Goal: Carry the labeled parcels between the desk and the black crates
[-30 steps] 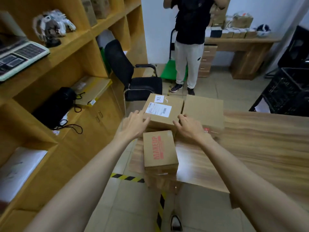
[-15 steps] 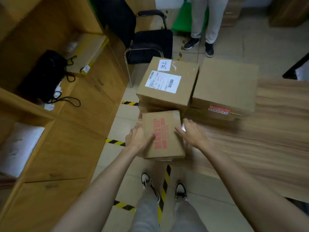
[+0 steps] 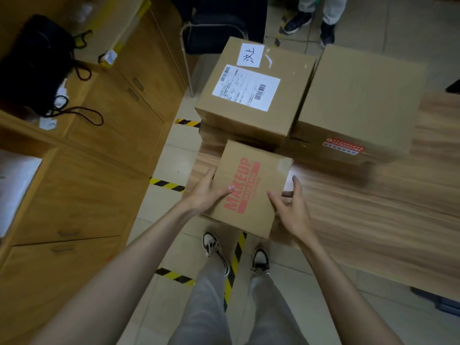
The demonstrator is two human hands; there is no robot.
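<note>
Brown box point(image 3: 251, 188) red MAKEUP print, yellow-black striped floor tape point(image 3: 167, 185), wood-grain desk point(image 3: 373, 207)

Three brown cardboard parcels on the wood-grain surface point(image 3: 373, 195), clustered at its left end. Small MAKEUP box point(image 3: 249, 188): red print on top, sits rotated at the near-left corner, near edge overhanging the surface; left hand point(image 3: 204, 195) grips its left side with the thumb on top, right hand point(image 3: 291, 207) touches its right edge. Behind it, the labelled box point(image 3: 254, 88) carries a white shipping label plus a handwritten note and sits flush against the plain box point(image 3: 358, 100) with a red sticker on its near face.
</note>
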